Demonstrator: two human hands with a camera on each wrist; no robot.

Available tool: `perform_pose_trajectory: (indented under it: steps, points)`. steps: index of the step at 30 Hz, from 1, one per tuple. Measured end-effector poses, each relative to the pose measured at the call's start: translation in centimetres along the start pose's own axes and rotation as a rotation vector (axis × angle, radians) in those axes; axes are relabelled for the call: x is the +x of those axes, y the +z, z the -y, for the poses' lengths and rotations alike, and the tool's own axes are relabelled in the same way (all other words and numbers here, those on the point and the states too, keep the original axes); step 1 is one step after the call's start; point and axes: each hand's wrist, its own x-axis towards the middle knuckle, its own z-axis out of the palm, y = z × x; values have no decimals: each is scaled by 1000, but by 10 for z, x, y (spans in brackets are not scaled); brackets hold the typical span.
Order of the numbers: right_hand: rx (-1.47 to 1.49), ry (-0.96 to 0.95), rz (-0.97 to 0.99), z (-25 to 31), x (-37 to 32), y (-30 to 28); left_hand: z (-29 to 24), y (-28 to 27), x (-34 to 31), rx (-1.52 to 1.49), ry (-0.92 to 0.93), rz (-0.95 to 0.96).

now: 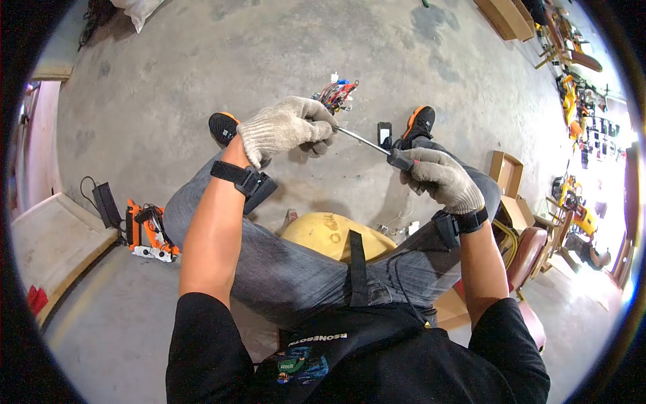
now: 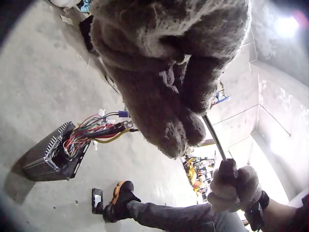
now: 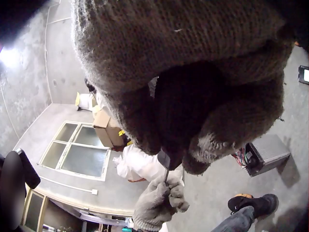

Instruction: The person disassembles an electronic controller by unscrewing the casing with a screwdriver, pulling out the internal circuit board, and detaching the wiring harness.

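Both hands wear knitted work gloves. My right hand grips the black handle of a screwdriver, whose metal shaft slants toward the left hand. The fingers of my left hand curl round the far end of that shaft and hide its tip. In the left wrist view the shaft comes out beside the left fingertips. On the floor beyond the hands stands a finned metal box with a bundle of coloured wires sticking out; the left hand largely covers it in the head view.
Near the right shoe a flat black device lies on the concrete floor. An orange-framed item is beside the left knee. A rounded yellow object sits between the thighs. Cardboard boxes stand to the right.
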Motion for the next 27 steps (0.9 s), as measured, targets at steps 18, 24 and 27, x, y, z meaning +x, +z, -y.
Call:
perform_pose_trajectory:
  steps: [18, 24, 27]
  points:
    - [-19, -4, -5, 5, -3, 3, 5, -1, 2, -13, -11, -88]
    - [-45, -8, -8, 4, -2, 3, 5, 0, 2, -1, 5, -85]
    - [-87, -10, 6, 5, -2, 2, 6, -2, 2, 34, 11, -72]
